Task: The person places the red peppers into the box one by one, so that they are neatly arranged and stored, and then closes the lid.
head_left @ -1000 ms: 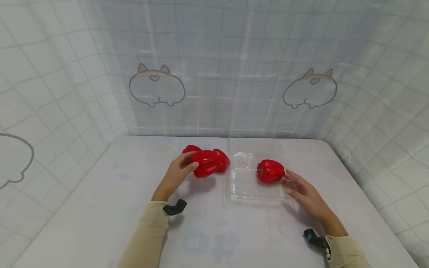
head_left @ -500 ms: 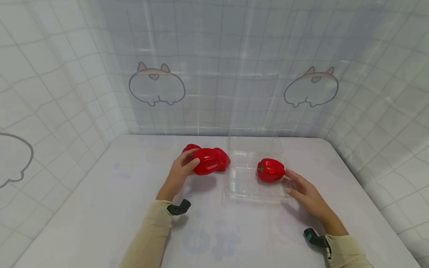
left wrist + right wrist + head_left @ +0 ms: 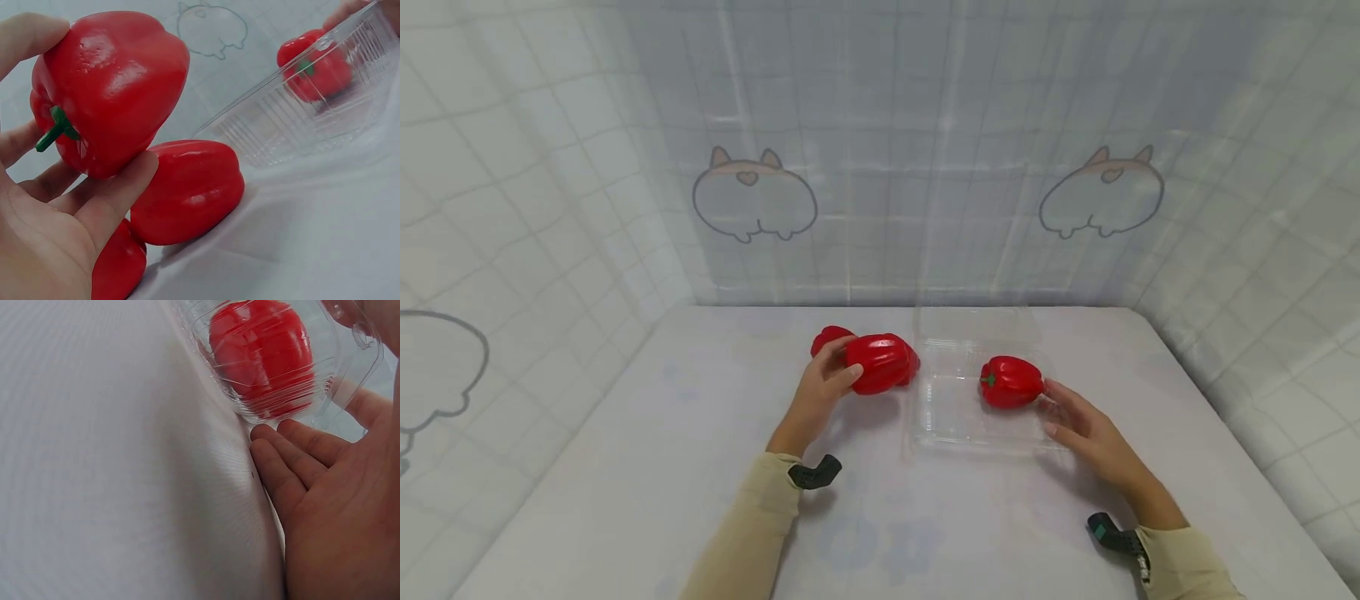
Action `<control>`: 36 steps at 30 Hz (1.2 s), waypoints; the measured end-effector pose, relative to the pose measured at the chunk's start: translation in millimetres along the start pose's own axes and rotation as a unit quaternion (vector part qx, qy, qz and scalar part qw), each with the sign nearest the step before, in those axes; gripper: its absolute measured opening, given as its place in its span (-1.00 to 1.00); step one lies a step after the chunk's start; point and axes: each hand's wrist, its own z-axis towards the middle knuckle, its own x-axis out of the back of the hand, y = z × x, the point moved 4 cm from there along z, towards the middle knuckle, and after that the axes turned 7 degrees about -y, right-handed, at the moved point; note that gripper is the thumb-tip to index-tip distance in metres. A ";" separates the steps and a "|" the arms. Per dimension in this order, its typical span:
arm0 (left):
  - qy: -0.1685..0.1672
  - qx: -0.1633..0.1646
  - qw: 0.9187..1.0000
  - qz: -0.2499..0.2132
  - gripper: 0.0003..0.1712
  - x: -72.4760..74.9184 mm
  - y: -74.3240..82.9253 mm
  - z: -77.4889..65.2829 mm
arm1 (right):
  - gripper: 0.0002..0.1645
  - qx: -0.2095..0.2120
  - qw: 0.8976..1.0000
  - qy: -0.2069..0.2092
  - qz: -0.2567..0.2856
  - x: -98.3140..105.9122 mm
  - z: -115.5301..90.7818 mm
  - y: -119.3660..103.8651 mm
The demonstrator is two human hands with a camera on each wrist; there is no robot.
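In the head view my left hand point(image 3: 816, 396) grips a red bell pepper point(image 3: 880, 364) above the table, left of a clear plastic box point(image 3: 951, 421). The left wrist view shows this pepper's green stem turned toward the palm, with thumb and fingers around it. Two more red bell peppers lie beneath it, one nearer point(image 3: 197, 194) and one partly hidden by the hand point(image 3: 120, 265). Inside the box another red bell pepper point(image 3: 1013, 383) lies on its side, stem leftward. My right hand point(image 3: 1093, 437) touches the box's right side with fairly straight, spread fingers.
The box's transparent lid point(image 3: 973, 325) lies folded back behind it. A white cloth covers the table point(image 3: 715, 383). Grid-patterned curtains point(image 3: 880, 167) enclose the back and both sides.
My left hand has moved a little to the right with the bell pepper, toward the box. The right hand and the pepper inside the box stay in place.
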 end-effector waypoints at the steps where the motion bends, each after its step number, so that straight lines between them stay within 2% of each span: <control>1: 0.000 0.000 1.000 0.002 -0.18 -0.6 -0.1 -0.1 | -0.16 0.001 1.000 -0.001 0.000 -0.3 -0.2 0.5; 8: 0.003 -0.006 1.000 -0.001 -0.21 -2.1 3.9 3.5 | -0.16 0.003 1.000 0.003 0.002 0.6 3.3 -1.2; 14: 0.007 -0.038 0.999 -0.026 -0.22 -5.6 7.3 6.9 | -0.16 0.013 1.000 0.007 0.001 2.0 4.6 -3.1; 16: 0.003 -0.037 0.999 -0.030 -0.20 -8.3 5.3 8.5 | -0.16 0.011 1.000 0.012 -0.008 2.9 3.5 -2.5; 20: 0.006 -0.025 1.000 -0.018 -0.14 -13.0 0.1 8.7 | -0.17 0.005 1.000 0.014 -0.008 3.7 1.6 0.2; 22: 0.011 -0.029 0.999 -0.009 -0.13 -15.1 -0.2 7.9 | -0.17 0.004 1.000 0.014 -0.006 3.4 1.6 1.3; 25: 0.018 -0.037 0.999 -0.004 -0.15 -17.6 0.9 6.2 | -0.17 0.003 1.000 0.013 -0.003 2.5 1.1 2.7; 31: 0.014 -0.028 0.999 0.005 -0.21 -21.9 -2.5 4.9 | -0.18 0.003 1.000 0.002 0.006 -0.3 -0.4 3.2; 36: 0.003 -0.048 0.999 0.019 -0.21 -28.9 1.0 9.6 | -0.19 0.005 1.000 0.005 0.008 -1.3 -1.8 3.8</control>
